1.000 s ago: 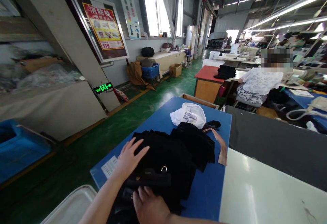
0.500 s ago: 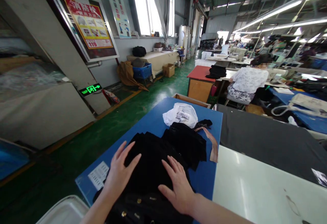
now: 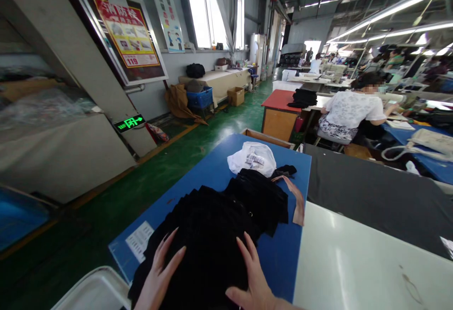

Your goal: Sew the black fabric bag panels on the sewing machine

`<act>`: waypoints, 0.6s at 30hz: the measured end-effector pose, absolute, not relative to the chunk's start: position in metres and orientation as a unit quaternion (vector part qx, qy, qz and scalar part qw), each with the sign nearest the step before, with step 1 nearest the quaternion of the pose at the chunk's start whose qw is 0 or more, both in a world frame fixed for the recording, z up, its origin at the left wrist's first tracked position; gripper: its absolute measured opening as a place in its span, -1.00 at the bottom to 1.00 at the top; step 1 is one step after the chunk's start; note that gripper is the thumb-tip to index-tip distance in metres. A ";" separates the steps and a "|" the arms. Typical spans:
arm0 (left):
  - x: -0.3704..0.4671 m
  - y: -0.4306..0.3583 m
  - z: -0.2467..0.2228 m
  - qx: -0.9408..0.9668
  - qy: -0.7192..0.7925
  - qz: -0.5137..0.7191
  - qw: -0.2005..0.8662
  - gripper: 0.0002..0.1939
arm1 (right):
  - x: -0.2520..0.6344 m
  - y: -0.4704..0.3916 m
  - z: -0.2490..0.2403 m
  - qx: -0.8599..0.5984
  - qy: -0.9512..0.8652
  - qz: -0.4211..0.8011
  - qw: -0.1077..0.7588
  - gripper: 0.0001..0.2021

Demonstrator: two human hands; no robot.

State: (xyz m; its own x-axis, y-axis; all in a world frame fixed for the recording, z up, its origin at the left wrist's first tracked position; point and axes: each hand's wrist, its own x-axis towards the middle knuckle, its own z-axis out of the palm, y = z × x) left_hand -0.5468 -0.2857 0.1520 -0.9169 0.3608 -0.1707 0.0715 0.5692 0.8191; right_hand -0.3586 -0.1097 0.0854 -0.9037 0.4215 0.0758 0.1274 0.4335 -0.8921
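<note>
A spread-out pile of black garments point(image 3: 208, 225) covers the near part of the blue tabletop point(image 3: 212, 159). On the left side of the pile lies my left hand point(image 3: 161, 270), open, its fingers stretched forward over the cloth. My right hand point(image 3: 253, 272) rests on the right side, also open, with the thumb apart from the fingers. Black cloth fills the space between both hands. Beyond them is a second bunch of black cloth point(image 3: 260, 196), with a small shiny ring on it. A pinkish strip point(image 3: 294, 199) hangs beside that bunch.
A white plastic bag point(image 3: 252, 158) with printed labels sits at the table's far end. A paper label point(image 3: 139, 240) is stuck near the left edge. At lower left stands a white plastic tub point(image 3: 95, 291). A white table point(image 3: 354, 253) adjoins on the right; a co-worker point(image 3: 354, 109) sits beyond.
Both hands have slid back toward me over the black garments. The gold buttons and small labels near the front are out of sight. The co-worker's arm now shows stretched forward.
</note>
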 end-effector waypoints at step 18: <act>-0.519 -0.274 0.151 0.168 0.898 0.402 0.060 -0.35 | -0.456 0.099 0.110 -0.469 -0.851 0.234 0.011 -0.02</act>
